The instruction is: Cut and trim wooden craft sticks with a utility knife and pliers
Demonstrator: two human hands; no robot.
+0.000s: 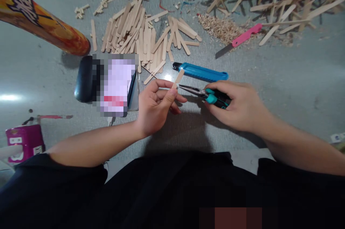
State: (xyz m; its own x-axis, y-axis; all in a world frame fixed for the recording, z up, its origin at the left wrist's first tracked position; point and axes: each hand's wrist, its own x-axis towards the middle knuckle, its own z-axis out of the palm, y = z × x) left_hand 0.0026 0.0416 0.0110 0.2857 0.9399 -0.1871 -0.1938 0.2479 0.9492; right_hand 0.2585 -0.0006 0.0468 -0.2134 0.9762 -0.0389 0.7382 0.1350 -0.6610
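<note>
My left hand (156,105) pinches a short wooden craft stick (178,77) between thumb and fingers, its free end pointing up and right. My right hand (238,105) is closed round the teal and black handles of small pliers (201,93). The pliers' thin jaws point left and meet the stick just above my left thumb. Both hands hover over the grey floor in front of my lap.
A blue utility knife (201,72) lies just beyond the hands, a pink one (239,39) further right beside wood shavings (221,27). Heaps of sticks (140,33) cover the far floor. A phone (115,85), an orange tube (40,20) and a magenta box (24,142) lie at left.
</note>
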